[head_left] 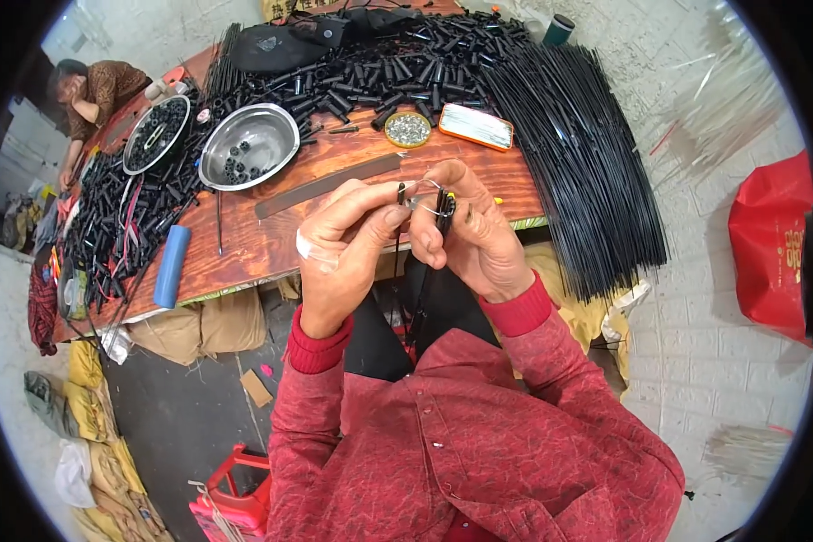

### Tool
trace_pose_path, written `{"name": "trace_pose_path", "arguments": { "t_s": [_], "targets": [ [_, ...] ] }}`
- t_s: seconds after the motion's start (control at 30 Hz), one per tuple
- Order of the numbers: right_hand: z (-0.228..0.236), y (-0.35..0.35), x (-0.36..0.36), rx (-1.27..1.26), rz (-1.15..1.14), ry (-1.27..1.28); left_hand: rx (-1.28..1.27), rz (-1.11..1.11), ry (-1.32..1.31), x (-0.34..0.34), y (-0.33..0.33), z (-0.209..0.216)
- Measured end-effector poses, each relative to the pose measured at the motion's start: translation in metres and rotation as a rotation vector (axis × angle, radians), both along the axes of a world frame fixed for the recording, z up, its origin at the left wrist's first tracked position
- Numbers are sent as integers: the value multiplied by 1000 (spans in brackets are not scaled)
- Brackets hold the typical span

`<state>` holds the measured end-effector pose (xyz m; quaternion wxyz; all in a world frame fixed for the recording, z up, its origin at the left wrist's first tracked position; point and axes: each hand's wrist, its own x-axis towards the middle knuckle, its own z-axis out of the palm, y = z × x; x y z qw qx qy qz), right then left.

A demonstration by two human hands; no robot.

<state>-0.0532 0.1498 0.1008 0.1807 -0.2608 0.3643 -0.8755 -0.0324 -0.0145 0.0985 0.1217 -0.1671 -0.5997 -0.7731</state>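
Our left grip (pixel 341 244) is pinched on a thin black rod with a thicker tip (pixel 401 193), and our right grip (pixel 481 237) is closed on a small dark black part looped with bent silver wire (pixel 446 210), just right of that rod; we judge this piece unfinished and cannot tell whether the two are joined. Beyond both grips, a large heap of loose black plastic tubes (pixel 379 79) covers much of the reddish-brown wooden desk (pixel 230 257), and rightward hangs a thick bundle of long black rods (pixel 587 172), so plenty seems left.
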Motion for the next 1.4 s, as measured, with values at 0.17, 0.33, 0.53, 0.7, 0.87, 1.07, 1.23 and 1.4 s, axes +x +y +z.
{"name": "trace_pose_path", "arguments": {
  "t_s": [0.17, 0.33, 0.53, 0.7, 0.87, 1.07, 1.23, 1.4],
  "targets": [
    [1, 1, 0, 9, -32, -14, -69, 25, 47, 1, -1, 2],
    [2, 2, 2, 31, -40, -14, -15, 14, 9, 4, 1, 3],
    [3, 1, 4, 53, -58, -12, -22, 31, 41, 5, -3, -2],
    [2, 0, 3, 71, -77, 13, 34, 18, 40, 7, -3, -4],
    [2, -2, 2, 87, -81, 36, -1, 51, 73, 6, -4, -5],
    [2, -3, 2, 113, -114, 12, -11, 74, 107, 6, -7, -8],
    [-4, -3, -1, -3, -22, 6, 28, 68, 86, 7, -8, -9],
    [-1, -3, 0, 127, -74, 32, 50, 56, 61, 6, -8, -9]
  ]
}}
